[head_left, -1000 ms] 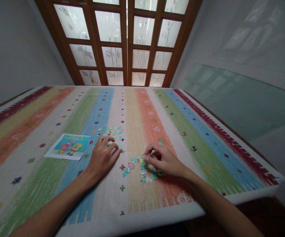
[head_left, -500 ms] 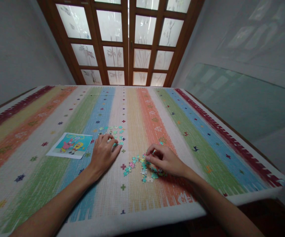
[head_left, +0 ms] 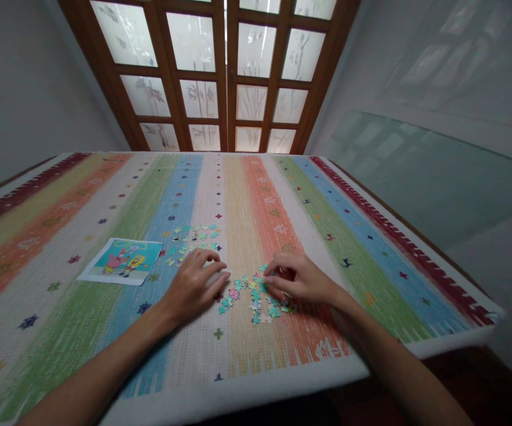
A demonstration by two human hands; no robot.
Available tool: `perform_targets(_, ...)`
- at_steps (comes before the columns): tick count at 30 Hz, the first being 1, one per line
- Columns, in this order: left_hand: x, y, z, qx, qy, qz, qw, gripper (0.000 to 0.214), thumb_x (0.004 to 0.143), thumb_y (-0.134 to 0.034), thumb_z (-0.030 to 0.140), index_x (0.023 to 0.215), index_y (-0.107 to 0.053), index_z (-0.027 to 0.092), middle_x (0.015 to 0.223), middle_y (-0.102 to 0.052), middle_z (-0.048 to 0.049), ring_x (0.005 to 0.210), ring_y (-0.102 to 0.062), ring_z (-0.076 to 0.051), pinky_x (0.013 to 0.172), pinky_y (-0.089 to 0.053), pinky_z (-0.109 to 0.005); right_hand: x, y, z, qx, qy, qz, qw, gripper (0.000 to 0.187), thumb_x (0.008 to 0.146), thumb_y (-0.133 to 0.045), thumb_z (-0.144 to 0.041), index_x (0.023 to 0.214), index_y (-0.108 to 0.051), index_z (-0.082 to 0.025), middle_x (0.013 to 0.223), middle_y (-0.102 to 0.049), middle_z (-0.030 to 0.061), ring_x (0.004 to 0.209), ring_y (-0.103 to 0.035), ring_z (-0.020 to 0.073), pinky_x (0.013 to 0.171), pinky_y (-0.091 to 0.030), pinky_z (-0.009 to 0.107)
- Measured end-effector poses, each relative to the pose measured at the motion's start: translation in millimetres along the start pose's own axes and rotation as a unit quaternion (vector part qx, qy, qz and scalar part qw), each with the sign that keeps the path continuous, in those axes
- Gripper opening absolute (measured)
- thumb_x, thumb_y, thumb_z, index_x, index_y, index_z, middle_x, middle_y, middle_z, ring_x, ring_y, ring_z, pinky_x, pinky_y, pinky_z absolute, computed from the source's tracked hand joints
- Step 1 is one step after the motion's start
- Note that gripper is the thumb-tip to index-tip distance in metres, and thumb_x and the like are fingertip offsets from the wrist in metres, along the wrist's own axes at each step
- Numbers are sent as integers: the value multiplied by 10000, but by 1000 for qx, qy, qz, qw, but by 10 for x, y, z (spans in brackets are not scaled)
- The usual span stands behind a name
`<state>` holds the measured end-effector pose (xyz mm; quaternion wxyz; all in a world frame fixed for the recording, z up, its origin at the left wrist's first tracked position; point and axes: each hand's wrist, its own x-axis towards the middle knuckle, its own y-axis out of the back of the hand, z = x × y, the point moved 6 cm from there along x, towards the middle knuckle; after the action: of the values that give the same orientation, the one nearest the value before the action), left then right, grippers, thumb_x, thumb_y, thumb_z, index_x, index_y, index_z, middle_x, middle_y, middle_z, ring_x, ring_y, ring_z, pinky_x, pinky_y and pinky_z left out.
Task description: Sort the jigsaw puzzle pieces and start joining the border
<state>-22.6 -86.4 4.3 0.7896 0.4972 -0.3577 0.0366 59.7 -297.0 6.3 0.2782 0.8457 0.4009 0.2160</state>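
Observation:
Small jigsaw puzzle pieces (head_left: pixel 256 302), mostly teal with some pink and yellow, form a partly joined cluster on the striped cloth in front of me. My right hand (head_left: pixel 298 275) is over the cluster's upper right side, thumb and forefinger pinched at a teal puzzle piece (head_left: pixel 263 268) that the fingertips partly hide. Left of the cluster, my left hand (head_left: pixel 200 281) hovers low with thumb and fingers apart and nothing visible between them. Beyond it lie several loose puzzle pieces (head_left: pixel 196 234), spread out in rough rows.
A picture card (head_left: pixel 122 260) with cartoon figures lies flat to the left. The striped tablecloth (head_left: pixel 82 322) covers the wide table, whose white front edge (head_left: pixel 247 387) is close to me. Wood-framed glass doors (head_left: pixel 226 77) stand behind, and a glass panel (head_left: pixel 437 183) leans along the right wall.
My left hand has moved right and slightly nearer, off the loose pieces towards the cluster. The right hand stays over the cluster, its fingertips a little higher. The view has shifted slightly.

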Motion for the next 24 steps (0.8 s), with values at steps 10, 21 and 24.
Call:
perform_targets(10, -35, -92, 467, -100, -108, -103, 984, 198, 1006, -599, 228, 1176, -701, 239, 1050, -676, -74, 1001, -563, -243, 878, -474, -404, -9, -373, -112, -93, 46, -128, 986, 171, 942, -693, -171, 1024, -815, -258, 914, -549, 38, 863, -556, 194, 743, -423, 317)
perform_targets(21, -113, -197, 537, -84, -140, -145, 976, 235, 1016, -567, 278, 1221, -656, 203, 1161, -649, -110, 1075, -550, -278, 935, -461, -440, -19, -241, -28, -138, 9, -143, 980, 97, 970, -690, -185, 1029, -765, -196, 951, -591, 43, 872, -582, 188, 763, -426, 304)
perform_targets(24, -119, -215, 538, -84, -135, -149, 976, 218, 1019, -560, 288, 1195, -657, 204, 1153, -650, -104, 1070, -549, -276, 935, -455, -435, -26, -211, -18, -139, 4, -151, 979, 97, 979, -682, -198, 1047, -752, -193, 964, -596, 49, 881, -582, 190, 775, -436, 305)
